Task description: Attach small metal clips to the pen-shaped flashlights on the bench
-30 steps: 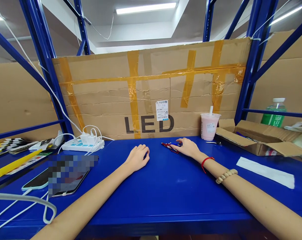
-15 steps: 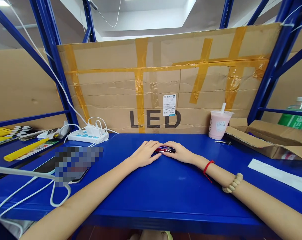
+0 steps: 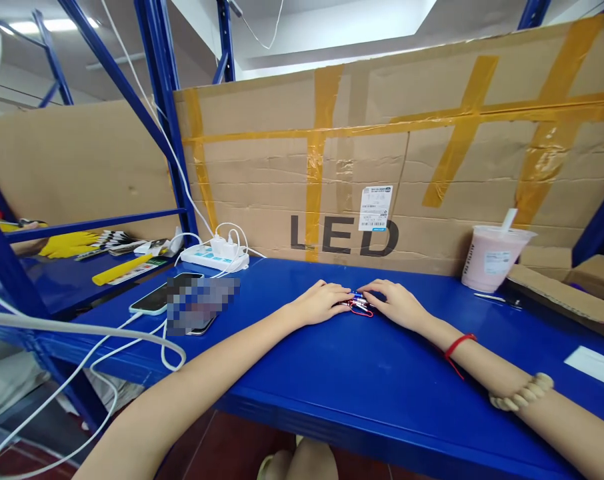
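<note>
A small bundle of red and blue pens [image 3: 358, 305] lies on the blue metal table [image 3: 362, 380], in front of the cardboard sheet marked LED [image 3: 382, 167]. My left hand [image 3: 321, 302] rests palm down with its fingertips touching the bundle's left end. From the right, my right hand [image 3: 398, 303] meets it, fingers curled over the pens' other end. A red string and a bead bracelet circle my right wrist.
A pink drink cup with a straw [image 3: 493, 256] stands at the back right beside an open cardboard box [image 3: 562, 283]. Two phones [image 3: 169, 300], a white power strip [image 3: 213, 255] and cables lie at the left. A yellow tube [image 3: 122, 269] rests on the neighbouring shelf.
My right hand slid the pens from the back right towards the middle, and my left hand came up to meet them. The camera has turned left and moved closer.
</note>
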`<move>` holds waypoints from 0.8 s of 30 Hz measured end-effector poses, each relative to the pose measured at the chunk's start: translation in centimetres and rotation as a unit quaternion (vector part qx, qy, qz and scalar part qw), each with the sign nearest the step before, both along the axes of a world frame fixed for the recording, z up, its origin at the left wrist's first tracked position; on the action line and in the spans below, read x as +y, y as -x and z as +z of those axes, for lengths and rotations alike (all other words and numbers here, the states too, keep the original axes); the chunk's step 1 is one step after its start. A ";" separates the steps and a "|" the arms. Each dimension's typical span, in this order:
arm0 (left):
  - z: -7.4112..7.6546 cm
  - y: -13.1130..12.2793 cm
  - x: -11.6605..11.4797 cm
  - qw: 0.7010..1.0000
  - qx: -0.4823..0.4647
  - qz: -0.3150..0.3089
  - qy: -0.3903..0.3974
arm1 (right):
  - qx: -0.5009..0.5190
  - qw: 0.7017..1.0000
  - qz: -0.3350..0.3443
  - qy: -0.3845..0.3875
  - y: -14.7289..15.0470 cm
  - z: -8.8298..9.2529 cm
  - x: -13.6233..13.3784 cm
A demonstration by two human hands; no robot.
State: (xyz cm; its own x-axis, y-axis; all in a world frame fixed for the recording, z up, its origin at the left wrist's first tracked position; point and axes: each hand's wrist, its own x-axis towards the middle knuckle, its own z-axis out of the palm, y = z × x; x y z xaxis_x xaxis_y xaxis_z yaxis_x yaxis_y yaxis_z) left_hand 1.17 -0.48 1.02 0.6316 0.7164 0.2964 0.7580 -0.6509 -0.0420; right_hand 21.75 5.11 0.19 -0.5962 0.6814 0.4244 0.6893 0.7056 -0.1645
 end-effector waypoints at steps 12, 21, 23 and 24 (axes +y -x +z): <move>0.3 0.2 0.1 1.000 -0.003 0.014 -0.026 | 0.039 0.987 -0.153 0.016 -1.0 -0.1 0.7; 0.3 1.4 0.7 0.996 0.022 0.059 -0.070 | 0.012 1.000 0.014 -0.004 -1.2 -0.6 1.5; 0.1 2.0 1.0 0.993 0.030 0.091 -0.071 | 0.001 1.000 0.021 -0.003 -1.3 -0.4 1.4; 0.1 2.3 1.2 0.991 0.030 0.110 -0.073 | -0.003 1.000 0.016 -0.008 -1.3 -0.2 1.3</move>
